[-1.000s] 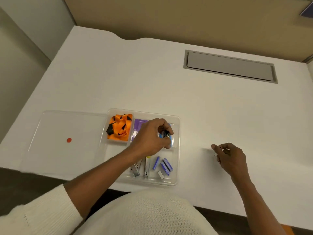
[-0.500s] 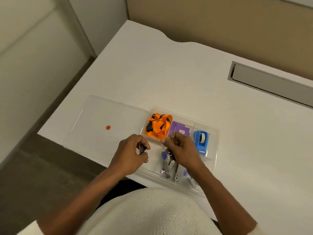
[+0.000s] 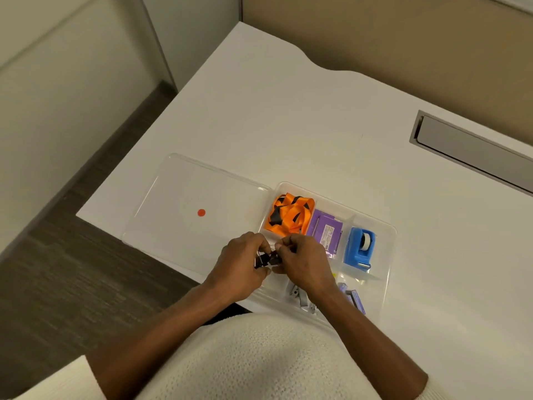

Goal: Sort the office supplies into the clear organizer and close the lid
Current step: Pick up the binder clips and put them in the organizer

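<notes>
The clear organizer (image 3: 386, 272) lies on the white desk near its front edge, with its lid (image 3: 178, 197) folded open flat to the left. It holds an orange and black lanyard (image 3: 291, 213), purple packets (image 3: 327, 230), a blue tape dispenser (image 3: 359, 249), metal clips (image 3: 300, 295) and small purple boxes (image 3: 356, 300). My left hand (image 3: 239, 265) and my right hand (image 3: 305, 262) meet over the organizer's left front corner. Both pinch a small black binder clip (image 3: 266, 259) between them.
A red dot sticker (image 3: 201, 212) marks the lid. A grey cable slot (image 3: 467, 151) is set into the desk at the back right. The desk's left edge drops to dark carpet (image 3: 72, 269). Beige partition walls stand behind.
The view has swung left. My right hand came from the bare desk on the right to the organizer, and both hands have closed together on the black clip.
</notes>
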Action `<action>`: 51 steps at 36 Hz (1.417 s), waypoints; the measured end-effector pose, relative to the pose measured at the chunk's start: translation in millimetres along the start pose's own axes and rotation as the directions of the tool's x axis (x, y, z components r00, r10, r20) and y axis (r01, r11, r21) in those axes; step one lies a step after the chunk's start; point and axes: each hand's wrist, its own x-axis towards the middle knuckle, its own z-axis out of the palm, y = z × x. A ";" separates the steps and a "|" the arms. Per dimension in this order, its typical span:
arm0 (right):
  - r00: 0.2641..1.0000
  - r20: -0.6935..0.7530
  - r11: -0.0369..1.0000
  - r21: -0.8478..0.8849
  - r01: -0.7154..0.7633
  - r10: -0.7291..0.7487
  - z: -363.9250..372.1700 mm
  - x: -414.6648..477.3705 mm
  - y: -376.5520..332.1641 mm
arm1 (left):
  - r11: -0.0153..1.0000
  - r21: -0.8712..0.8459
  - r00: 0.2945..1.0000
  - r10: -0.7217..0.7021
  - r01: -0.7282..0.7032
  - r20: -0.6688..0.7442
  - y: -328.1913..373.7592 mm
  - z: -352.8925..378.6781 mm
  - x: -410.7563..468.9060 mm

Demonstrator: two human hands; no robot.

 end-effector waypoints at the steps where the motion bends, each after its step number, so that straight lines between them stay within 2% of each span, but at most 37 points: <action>1: 1.000 0.000 1.000 -0.005 -0.011 0.011 0.1 0.6 -0.2 | 1.000 0.003 1.000 0.005 -0.005 0.004 0.2 0.1 0.4; 11: 1.000 0.008 0.999 0.042 -0.028 0.027 -9.9 -2.1 4.5 | 0.999 -0.034 1.000 -0.007 0.008 0.027 -5.2 -3.1 5.1; 16: 0.999 0.010 1.000 0.002 0.030 -0.030 -14.6 -6.1 4.8 | 1.000 -0.003 1.000 0.024 -0.023 0.018 -5.9 -5.8 6.4; 20: 0.993 -0.042 0.991 -0.082 0.109 -0.113 -17.9 -9.3 6.4 | 0.998 -0.021 0.998 0.055 -0.055 0.012 -6.3 -12.4 7.0; 24: 0.970 -0.121 0.974 -0.104 0.199 -0.212 -25.3 -9.5 5.4 | 0.997 -0.068 0.999 0.048 -0.049 -0.016 -13.1 -27.0 8.9; 28: 0.954 -0.186 0.971 -0.098 0.218 -0.233 -40.0 -4.7 4.9 | 0.997 -0.077 0.997 0.012 -0.017 -0.071 -26.1 -46.3 11.5; 32: 0.958 -0.149 0.961 -0.167 0.219 -0.244 -48.4 -2.4 4.1 | 0.997 -0.071 0.988 -0.048 0.037 -0.150 -44.8 -66.2 12.6; 35: 0.960 -0.047 0.916 -0.317 0.247 -0.275 -47.4 -5.1 5.1 | 0.991 -0.065 0.965 -0.126 0.114 -0.229 -67.3 -80.7 14.4; 38: 0.925 0.092 0.848 -0.374 0.375 -0.368 -39.1 -12.0 5.0 | 0.982 0.001 0.922 -0.175 0.187 -0.345 -96.0 -92.1 16.1; 40: 0.857 0.206 0.747 -0.421 0.514 -0.473 -28.5 -15.9 6.0 | 0.968 0.059 0.886 -0.196 0.242 -0.421 -114.3 -97.8 17.6; 42: 0.775 0.320 0.602 -0.494 0.627 -0.545 -16.3 -18.1 5.9 | 0.951 0.110 0.849 -0.202 0.289 -0.489 -130.1 -102.4 19.8; 45: 0.720 0.462 0.433 -0.585 0.686 -0.518 -0.3 -15.9 6.9 | 0.922 0.174 0.822 -0.210 0.347 -0.530 -148.9 -105.7 24.5; 48: 0.723 0.509 0.362 -0.636 0.681 -0.467 8.1 -11.7 4.7 | 0.911 0.210 0.829 -0.203 0.354 -0.520 -163.6 -103.6 28.7; 51: 0.735 0.471 0.377 -0.646 0.664 -0.487 10.8 -7.0 0.3 | 0.907 0.218 0.837 -0.212 0.361 -0.505 -173.6 -98.9 32.2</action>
